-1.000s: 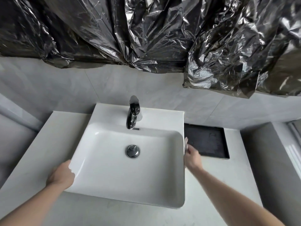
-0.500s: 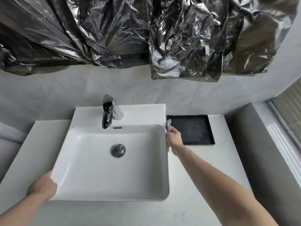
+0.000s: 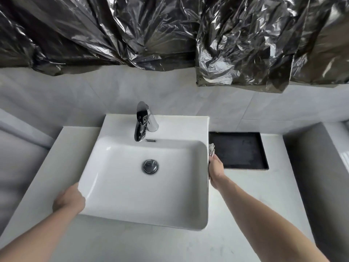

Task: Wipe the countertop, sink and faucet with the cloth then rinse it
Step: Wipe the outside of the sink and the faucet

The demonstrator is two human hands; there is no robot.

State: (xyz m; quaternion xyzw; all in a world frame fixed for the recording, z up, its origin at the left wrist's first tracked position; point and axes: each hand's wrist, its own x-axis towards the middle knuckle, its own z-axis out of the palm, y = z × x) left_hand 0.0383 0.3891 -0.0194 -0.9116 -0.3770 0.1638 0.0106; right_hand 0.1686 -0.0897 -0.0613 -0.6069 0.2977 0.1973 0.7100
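The right hand (image 3: 216, 170) grasps a crumpled cloth (image 3: 211, 149) against the right outer wall of the white sink (image 3: 143, 186), beside a black tray (image 3: 238, 150). The left hand (image 3: 69, 199) touches the sink's front-left corner; its finger state cannot be told.

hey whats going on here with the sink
A person is wiping the outer right side of the white sink with a small cloth held in the right hand. The left hand rests at the sink's front-left edge. The faucet shows no water running. A black tray sits on the countertop right of the sink.
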